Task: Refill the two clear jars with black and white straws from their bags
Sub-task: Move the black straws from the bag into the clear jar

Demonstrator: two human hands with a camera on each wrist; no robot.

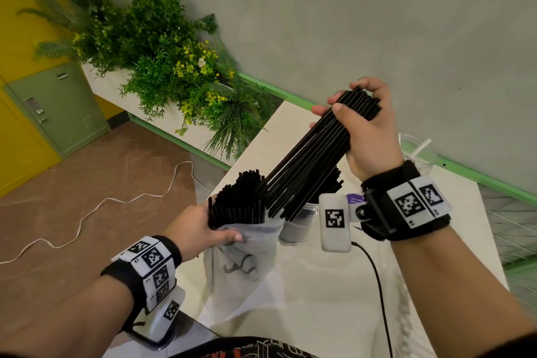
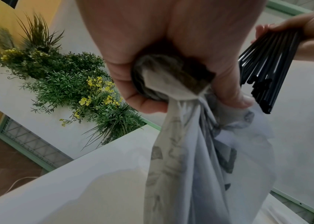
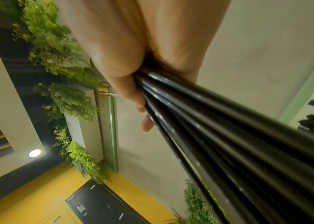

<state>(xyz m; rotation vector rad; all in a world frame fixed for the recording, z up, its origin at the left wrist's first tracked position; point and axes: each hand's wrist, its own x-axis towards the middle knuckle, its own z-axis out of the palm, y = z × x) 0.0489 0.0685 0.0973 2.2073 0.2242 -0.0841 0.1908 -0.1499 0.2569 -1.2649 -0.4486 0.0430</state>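
**A fistful of black straws, clear of the bag**

At centre right of the head view the right hand (image 1: 367,131) is clenched round the upper end of a bundle of black straws (image 1: 308,166), which slants down toward the lower left. Its loose lower ends fan out above the jar (image 1: 299,227), which stands on the white counter (image 1: 319,299) and already holds black straws. At lower left the left hand (image 1: 200,229) grips the neck of the thin plastic bag (image 1: 241,264), with more straws (image 1: 238,200) standing out of its mouth. A second clear container with one white straw (image 1: 421,148) sits at the right, by the wall.

The straws look light, stiff and smooth, so single ones will likely slip out of a loose grip; a firm squeeze near one end, as here, should keep them together. The bag is soft and limp, so it is best held bunched at the neck, tight round the straws.
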